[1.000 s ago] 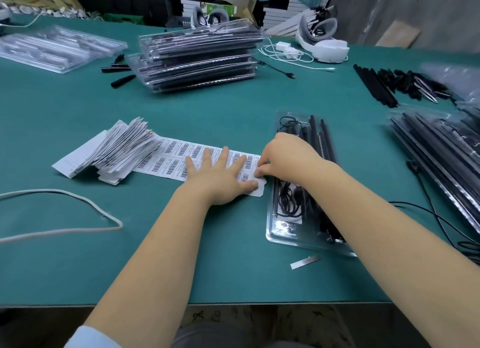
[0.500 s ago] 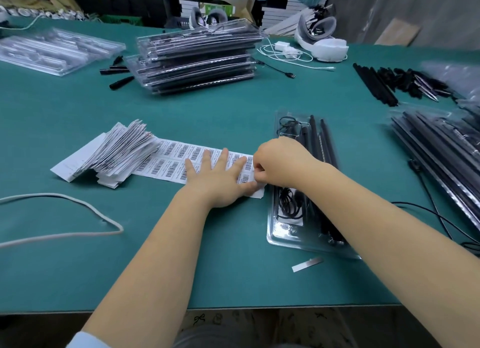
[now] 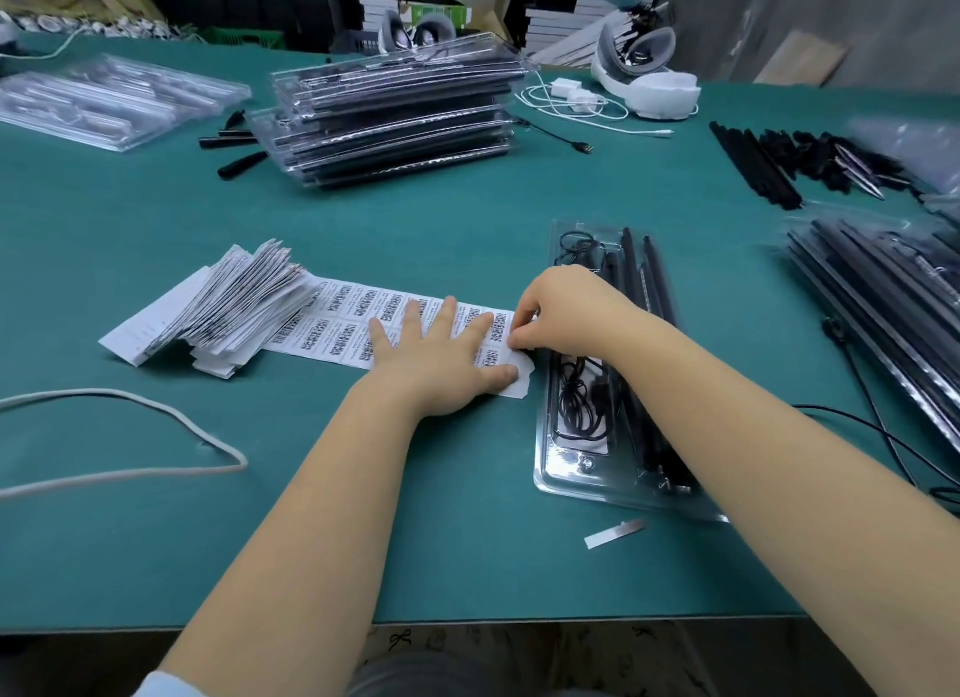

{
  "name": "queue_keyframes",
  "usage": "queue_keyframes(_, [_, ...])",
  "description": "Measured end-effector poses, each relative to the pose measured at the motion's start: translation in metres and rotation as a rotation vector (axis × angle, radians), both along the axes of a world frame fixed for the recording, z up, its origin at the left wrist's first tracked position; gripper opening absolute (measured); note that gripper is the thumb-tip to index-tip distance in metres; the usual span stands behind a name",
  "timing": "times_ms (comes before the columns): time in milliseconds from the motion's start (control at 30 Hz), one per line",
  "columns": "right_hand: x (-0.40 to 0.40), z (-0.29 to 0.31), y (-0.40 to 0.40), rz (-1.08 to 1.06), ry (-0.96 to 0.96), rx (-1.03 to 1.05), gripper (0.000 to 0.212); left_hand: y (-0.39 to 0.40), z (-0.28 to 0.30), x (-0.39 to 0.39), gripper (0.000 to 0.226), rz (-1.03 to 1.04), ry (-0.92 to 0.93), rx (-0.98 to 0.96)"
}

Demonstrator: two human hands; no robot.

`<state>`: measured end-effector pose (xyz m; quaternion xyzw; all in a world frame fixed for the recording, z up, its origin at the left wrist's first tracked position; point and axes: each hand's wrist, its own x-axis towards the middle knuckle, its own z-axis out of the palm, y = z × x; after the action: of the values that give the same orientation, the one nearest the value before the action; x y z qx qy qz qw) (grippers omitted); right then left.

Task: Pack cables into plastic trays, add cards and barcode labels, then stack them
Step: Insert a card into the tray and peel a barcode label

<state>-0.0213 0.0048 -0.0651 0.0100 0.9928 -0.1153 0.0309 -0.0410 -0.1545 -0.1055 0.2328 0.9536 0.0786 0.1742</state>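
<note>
A long white sheet of barcode labels (image 3: 343, 317) lies on the green table. My left hand (image 3: 441, 361) presses flat on its right part, fingers spread. My right hand (image 3: 563, 309) pinches a label at the sheet's right end, where a corner is lifted. Just right of the sheet lies a clear plastic tray (image 3: 563, 470) holding a coiled black cable (image 3: 579, 389) and black rods. A fanned pile of cards (image 3: 228, 306) rests on the sheet's left end. A stack of packed trays (image 3: 395, 114) stands at the back centre.
Empty clear trays (image 3: 104, 101) lie at the back left, more packed trays (image 3: 878, 296) at the right edge, loose black rods (image 3: 753, 161) behind them. A white headset (image 3: 649, 75) with white cable sits at the back. A grey cord (image 3: 130, 436) loops at left. A paper strip (image 3: 615, 532) lies near the front edge.
My right hand has shifted slightly left along the sheet's right end and the label corner now lifts. My left hand stays pressed on the sheet.
</note>
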Motion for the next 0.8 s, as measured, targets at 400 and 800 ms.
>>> queue_keyframes(400, [-0.001, 0.005, 0.001, -0.145, -0.092, -0.211, 0.027, 0.002, -0.002, -0.003, 0.071, 0.027, 0.009, 0.073])
queue_keyframes(800, [-0.001, -0.01, 0.001, -0.088, 0.079, 0.061, 0.039, 0.013, -0.004, -0.008, 0.046, 0.011, 0.216, 0.432])
